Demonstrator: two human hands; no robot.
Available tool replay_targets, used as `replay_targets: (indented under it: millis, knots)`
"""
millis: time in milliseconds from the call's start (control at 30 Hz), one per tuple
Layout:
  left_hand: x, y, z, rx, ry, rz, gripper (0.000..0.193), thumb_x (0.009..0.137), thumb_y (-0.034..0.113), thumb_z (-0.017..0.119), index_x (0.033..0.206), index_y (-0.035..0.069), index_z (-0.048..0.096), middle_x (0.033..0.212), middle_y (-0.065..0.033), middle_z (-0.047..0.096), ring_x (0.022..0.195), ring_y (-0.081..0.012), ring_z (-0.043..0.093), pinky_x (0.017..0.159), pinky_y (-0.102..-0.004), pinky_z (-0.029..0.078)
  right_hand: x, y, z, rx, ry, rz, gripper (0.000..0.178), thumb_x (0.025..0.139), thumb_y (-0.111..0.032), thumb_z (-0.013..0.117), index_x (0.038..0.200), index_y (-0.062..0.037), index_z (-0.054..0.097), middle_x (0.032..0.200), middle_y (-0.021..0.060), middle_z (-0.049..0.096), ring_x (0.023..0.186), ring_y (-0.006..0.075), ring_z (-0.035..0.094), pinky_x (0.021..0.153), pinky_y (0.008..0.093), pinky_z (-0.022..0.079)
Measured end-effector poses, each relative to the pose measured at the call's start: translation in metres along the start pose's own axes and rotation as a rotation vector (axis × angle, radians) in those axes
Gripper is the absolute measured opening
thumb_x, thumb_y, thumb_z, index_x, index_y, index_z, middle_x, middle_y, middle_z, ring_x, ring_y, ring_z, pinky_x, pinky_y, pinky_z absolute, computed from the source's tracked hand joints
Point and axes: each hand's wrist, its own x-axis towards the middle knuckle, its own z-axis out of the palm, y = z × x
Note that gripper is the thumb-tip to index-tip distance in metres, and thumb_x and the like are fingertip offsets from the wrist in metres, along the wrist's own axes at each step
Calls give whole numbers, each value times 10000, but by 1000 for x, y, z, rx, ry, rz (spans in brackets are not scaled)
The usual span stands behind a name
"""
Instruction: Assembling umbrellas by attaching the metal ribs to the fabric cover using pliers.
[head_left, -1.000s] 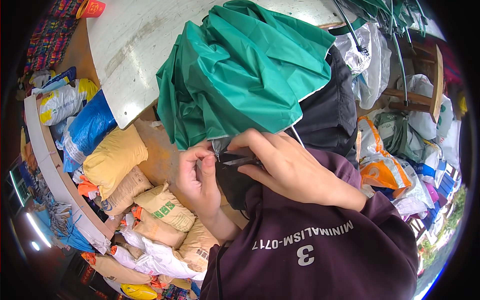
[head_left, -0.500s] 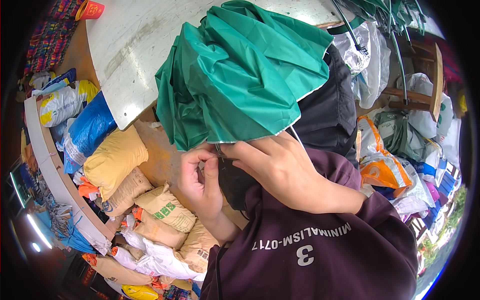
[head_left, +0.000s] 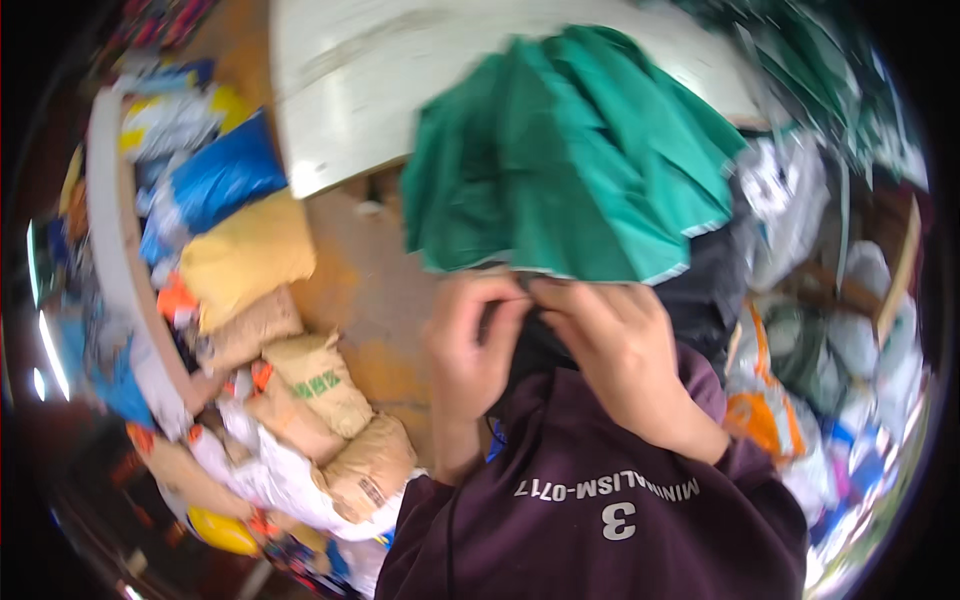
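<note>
A green umbrella canopy [head_left: 570,160] lies bunched in front of me, partly over the table edge, its pale hem towards me. My left hand [head_left: 470,340] is closed in a pinch at this hem, thumb and forefinger meeting just below the cloth. Close beside it my right hand [head_left: 620,360] also pinches the hem, its fingers bent under the edge. Both sets of fingertips nearly touch. Motion blurs the picture, and whatever small part sits between the fingertips is hidden.
A white-topped table [head_left: 340,110] stands ahead. More green umbrellas with thin ribs [head_left: 845,190] hang at the far right. Stuffed sacks [head_left: 250,250] pile up on the left beside a low board [head_left: 125,260]. Plastic bags [head_left: 770,425] crowd the right, near a wooden frame [head_left: 897,270].
The whole view has shifted, so canopy and hands appear farther right. My right hand has drawn back from over the hem, and its fingertips now meet the left hand's at the edge.
</note>
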Motion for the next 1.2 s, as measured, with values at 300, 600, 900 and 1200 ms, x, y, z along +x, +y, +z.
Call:
replay_targets:
  millis: [300,600,900,1200]
  knots:
    - [7,7,21,-151,-62,168,91,860,63,679,895,40,598,1013,-88,679,892,-290,605,865,-359,453,-15,29,-11,58,-26,211,196,915,57,588,1109,33,584,1056,93,673,986,159,625,889,301,484]
    - [-2,-2,-14,-292,65,101,43,898,64,647,907,38,615,1103,-98,697,914,-225,638,833,-318,485,-12,41,-32,587,-63,478,414,950,-18,513,1348,45,418,1305,116,521,1198,178,503,954,256,394]
    - [-57,-136,-99,40,504,-343,178,951,114,584,1077,7,651,1053,-99,711,962,-177,628,866,-340,464,-4,14,-32,686,-195,432,402,965,-41,513,1351,37,433,1282,103,550,1061,111,536,762,185,405]
    - [-61,-159,-91,615,630,-261,410,922,67,574,1324,18,516,1008,-143,674,927,-327,616,877,-409,463,-6,17,-35,647,-149,425,395,970,-32,504,1354,31,436,1284,110,562,1055,92,538,719,181,409]
